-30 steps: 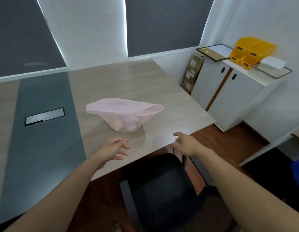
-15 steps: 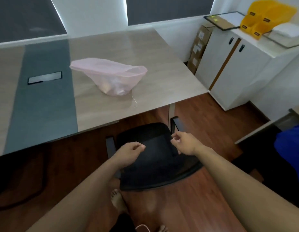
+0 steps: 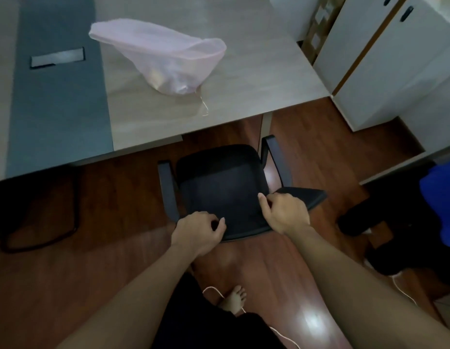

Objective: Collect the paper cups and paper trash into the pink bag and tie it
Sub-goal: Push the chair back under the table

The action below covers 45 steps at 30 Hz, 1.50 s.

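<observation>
The pink bag [image 3: 168, 61] lies slumped on the wooden table [image 3: 256, 79], its mouth open toward the back, with pale contents dimly showing through its lower end. A thin loose strand trails from it toward the table's front edge. No cups or paper lie loose in view. Both my hands are well below the table, at the back of a black chair [image 3: 218, 187]. My left hand [image 3: 198, 233] curls around the left end of the backrest's top edge. My right hand [image 3: 284, 212] curls over the same edge further right.
The chair stands on the wooden floor just in front of the table edge. A white cabinet [image 3: 385, 61] with cardboard boxes [image 3: 319, 23] beside it is at the right. A dark chair with something blue [image 3: 440, 205] is at far right. A white cable [image 3: 234, 303] runs by my bare foot.
My view has tilted down and back from the table. Both hands dropped from near the bag to the chair's backrest and closed on it. The bag has not moved.
</observation>
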Each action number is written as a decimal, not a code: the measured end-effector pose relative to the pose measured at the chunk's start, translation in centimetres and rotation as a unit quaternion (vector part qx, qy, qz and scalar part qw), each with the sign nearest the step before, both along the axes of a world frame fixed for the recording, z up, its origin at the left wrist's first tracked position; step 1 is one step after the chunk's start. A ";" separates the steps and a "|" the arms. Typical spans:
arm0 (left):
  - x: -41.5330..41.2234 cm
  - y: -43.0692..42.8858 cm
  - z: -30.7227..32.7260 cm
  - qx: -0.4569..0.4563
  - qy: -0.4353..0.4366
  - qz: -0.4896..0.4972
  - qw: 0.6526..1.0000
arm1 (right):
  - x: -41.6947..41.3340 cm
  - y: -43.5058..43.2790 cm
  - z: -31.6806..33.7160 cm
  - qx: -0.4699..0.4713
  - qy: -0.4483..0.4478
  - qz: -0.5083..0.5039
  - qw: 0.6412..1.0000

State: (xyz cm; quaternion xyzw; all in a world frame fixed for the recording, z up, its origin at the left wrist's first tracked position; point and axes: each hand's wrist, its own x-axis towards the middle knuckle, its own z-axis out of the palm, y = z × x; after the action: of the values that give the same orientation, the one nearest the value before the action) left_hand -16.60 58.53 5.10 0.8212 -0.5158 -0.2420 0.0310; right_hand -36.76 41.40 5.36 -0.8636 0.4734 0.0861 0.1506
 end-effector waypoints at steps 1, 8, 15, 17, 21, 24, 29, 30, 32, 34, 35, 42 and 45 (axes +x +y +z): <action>0.1 -0.1 -0.1 -0.004 -0.003 0.007 1.000 | 0.0 -0.1 0.1 -0.010 -0.016 -0.011 1.000; 1.5 -1.8 -0.7 -0.013 -0.013 0.028 0.999 | 1.6 -1.6 -0.4 -0.032 -0.051 -0.032 0.998; 4.1 -4.6 -1.3 -0.027 -0.024 0.040 0.999 | 4.6 -5.0 -0.4 -0.029 -0.040 -0.036 0.998; 4.8 -5.3 -1.4 -0.036 -0.024 0.042 0.998 | 5.4 -5.8 -0.5 -0.030 -0.039 -0.038 0.998; 6.4 -6.8 -1.3 -0.048 -0.024 0.042 0.998 | 7.2 -7.4 -0.6 -0.028 -0.044 -0.040 0.998; 7.8 -7.9 -1.2 -0.058 -0.022 0.041 0.997 | 8.5 -8.6 -0.6 -0.027 -0.046 -0.044 0.998; 10.0 -9.8 -1.3 -0.067 -0.023 0.047 0.996 | 10.9 -10.6 -0.2 -0.029 -0.052 -0.041 0.997; 10.4 -10.3 -1.3 -0.068 -0.024 0.050 0.996 | 11.4 -11.0 -0.1 -0.030 -0.053 -0.040 0.997; 11.5 -11.2 -1.4 -0.074 -0.022 0.058 0.995 | 12.4 -12.0 -0.1 -0.029 -0.054 -0.037 0.997; 12.6 -12.1 -1.4 -0.078 -0.021 0.064 0.995 | 13.5 -12.9 -0.1 -0.027 -0.058 -0.037 0.997; 13.1 -12.7 -1.4 -0.080 -0.020 0.065 0.994 | 14.1 -13.4 -0.1 -0.027 -0.060 -0.037 0.997; 16.3 -15.7 -1.4 -0.092 -0.037 0.070 0.993 | 17.4 -16.7 -0.1 -0.023 -0.055 -0.033 0.998; 17.5 -17.0 -1.3 -0.094 -0.040 0.075 0.992 | 18.6 -18.0 -0.1 -0.023 -0.063 -0.034 0.997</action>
State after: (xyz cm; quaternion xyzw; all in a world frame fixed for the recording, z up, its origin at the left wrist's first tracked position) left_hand 0.89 41.51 3.83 0.8601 -0.4739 -0.1568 0.1052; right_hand -18.13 23.36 5.23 -0.8538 0.4942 0.0150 0.1633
